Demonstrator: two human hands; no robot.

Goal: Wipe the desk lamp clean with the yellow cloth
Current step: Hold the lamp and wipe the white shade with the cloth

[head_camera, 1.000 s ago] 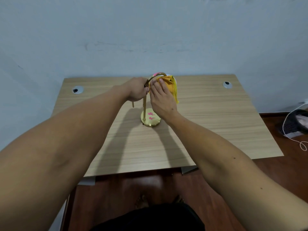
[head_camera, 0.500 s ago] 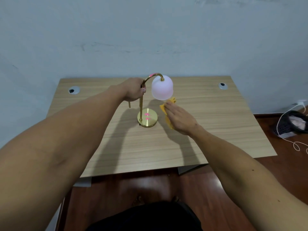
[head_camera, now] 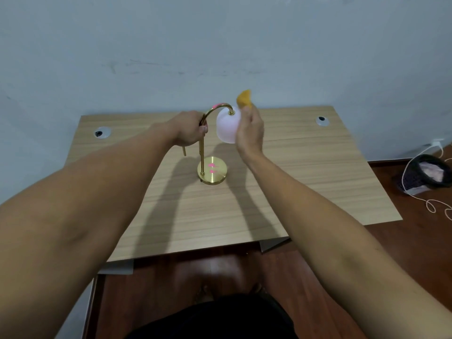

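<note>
While standing upright mid-desk on the pale wood-grain desk [head_camera: 305, 172], brass gooseneck desk lamp with frosted white shade [head_camera: 212, 171]: gripped at the stem by left hand [head_camera: 189, 129]. Beside the shade, bunched yellow cloth [head_camera: 244, 99], pinched by raised right hand [head_camera: 250, 133].

A light wood-grain bench [head_camera: 305, 172] stands against a pale wall. A gold lamp [head_camera: 212, 170] stands upright on its round base near the middle. Two round cable grommets sit in the back corners, one left [head_camera: 102, 132], one right [head_camera: 322, 120].
</note>
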